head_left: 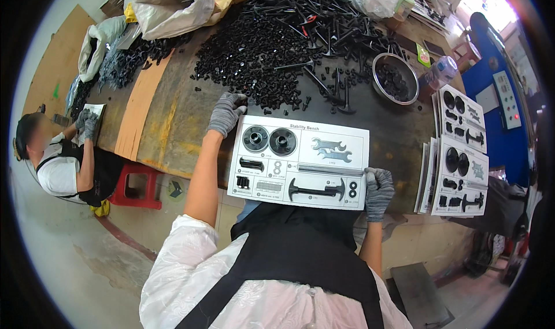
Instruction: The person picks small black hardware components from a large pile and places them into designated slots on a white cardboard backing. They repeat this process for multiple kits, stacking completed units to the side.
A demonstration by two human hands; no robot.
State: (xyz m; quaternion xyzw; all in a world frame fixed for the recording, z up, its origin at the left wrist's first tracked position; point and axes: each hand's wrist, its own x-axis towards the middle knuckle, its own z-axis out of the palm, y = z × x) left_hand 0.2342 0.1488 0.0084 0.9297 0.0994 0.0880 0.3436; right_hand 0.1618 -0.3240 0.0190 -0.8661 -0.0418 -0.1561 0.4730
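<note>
My right hand (379,191), in a grey knit glove, grips the right edge of a white hardware card (267,178). The card lies tilted at the table's front edge, against my black apron, and shows washers, wrenches, a rod, bolts and a T-handled part. My left hand (226,115), gloved alike, is at the near edge of a heap of small black bolts (248,66), just beyond the card's upper left corner. Its fingers are curled together by a dark piece; what they hold is too small to make out.
Black T-handled parts (329,45) lie heaped at the back. A metal bowl (395,79) of dark pieces, a bottle (437,74) and stacked similar cards (459,155) are on the right. On the left, a co-worker (63,161) sits by a red stool (136,187).
</note>
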